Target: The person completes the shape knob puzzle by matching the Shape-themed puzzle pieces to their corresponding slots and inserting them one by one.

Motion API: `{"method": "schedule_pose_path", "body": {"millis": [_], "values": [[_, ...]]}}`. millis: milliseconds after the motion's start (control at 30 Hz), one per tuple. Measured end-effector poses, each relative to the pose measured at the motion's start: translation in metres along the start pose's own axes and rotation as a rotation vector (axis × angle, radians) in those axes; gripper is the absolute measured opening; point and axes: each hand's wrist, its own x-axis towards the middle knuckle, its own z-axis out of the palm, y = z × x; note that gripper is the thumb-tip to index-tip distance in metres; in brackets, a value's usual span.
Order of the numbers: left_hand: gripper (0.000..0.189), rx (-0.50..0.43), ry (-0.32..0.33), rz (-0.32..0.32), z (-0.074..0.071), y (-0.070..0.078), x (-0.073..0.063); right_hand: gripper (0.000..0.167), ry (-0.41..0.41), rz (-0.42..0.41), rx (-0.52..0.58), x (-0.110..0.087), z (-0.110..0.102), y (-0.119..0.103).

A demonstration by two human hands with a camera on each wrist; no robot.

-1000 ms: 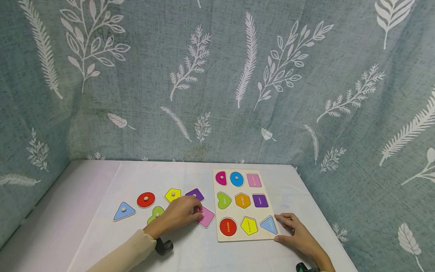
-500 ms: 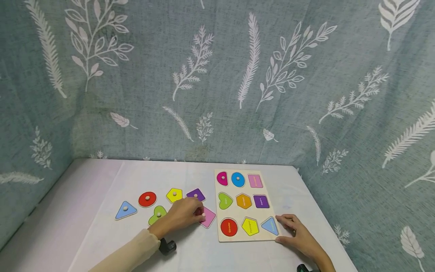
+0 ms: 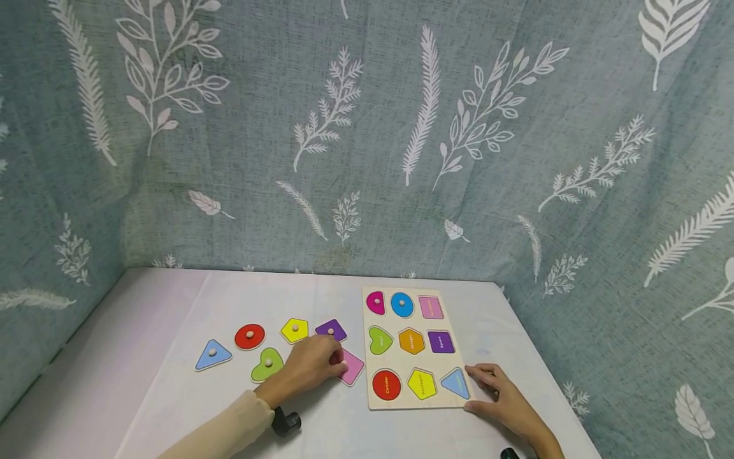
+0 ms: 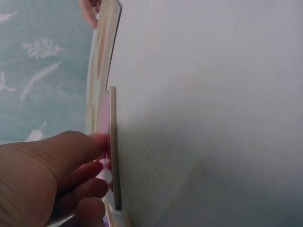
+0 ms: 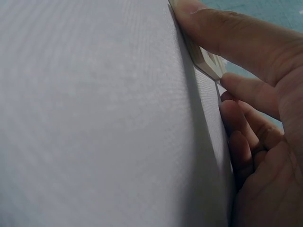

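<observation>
My left hand (image 3: pixel 306 366) pinches the knob on a flat pink rectangular puzzle piece (image 3: pixel 353 368). In the left wrist view the piece (image 4: pixel 105 113) stands out by its pale wooden edge, with thumb and fingertips at its top face. Right beside it lies the wooden shape board (image 3: pixel 395 361). At that board's near right corner my right hand (image 3: pixel 504 403) grips the edge between thumb and index finger; the right wrist view shows the corner (image 5: pixel 203 64) between them. A purple square piece (image 3: pixel 338 327) sits just beyond my left fingers.
Left of the hand lie a green heart (image 3: pixel 264 371), yellow pentagon (image 3: pixel 299 325), red circle (image 3: pixel 243 341) and blue triangle (image 3: pixel 215 361), all knobbed. A magenta half-circle (image 3: pixel 374 308) and blue circle (image 3: pixel 404 312) sit in the board. A leaf-patterned curtain (image 3: pixel 252 210) encloses the table.
My left hand has shifted slightly right, its fingers coming in on the pink piece's knob and uncovering more of the green heart. My right hand keeps its place at the board's corner.
</observation>
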Motion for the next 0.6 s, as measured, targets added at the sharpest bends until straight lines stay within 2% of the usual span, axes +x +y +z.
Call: {"method": "schedule_pose_path", "body": {"millis": [300,400,600], "values": [[0.023,-0.009,0.014,-0.031,0.0007,0.0018,-0.0031,0.082,0.009,0.003,-0.019,0.0025,0.0036,-0.0007],[0.022,-0.023,0.006,-0.017,0.0013,0.001,-0.0022,0.082,0.006,0.008,-0.027,0.0021,0.0035,-0.0012],[0.02,0.015,0.016,0.035,0.0052,0.0024,-0.0016,0.081,0.001,0.005,-0.037,-0.0001,0.0003,-0.0023]]}}
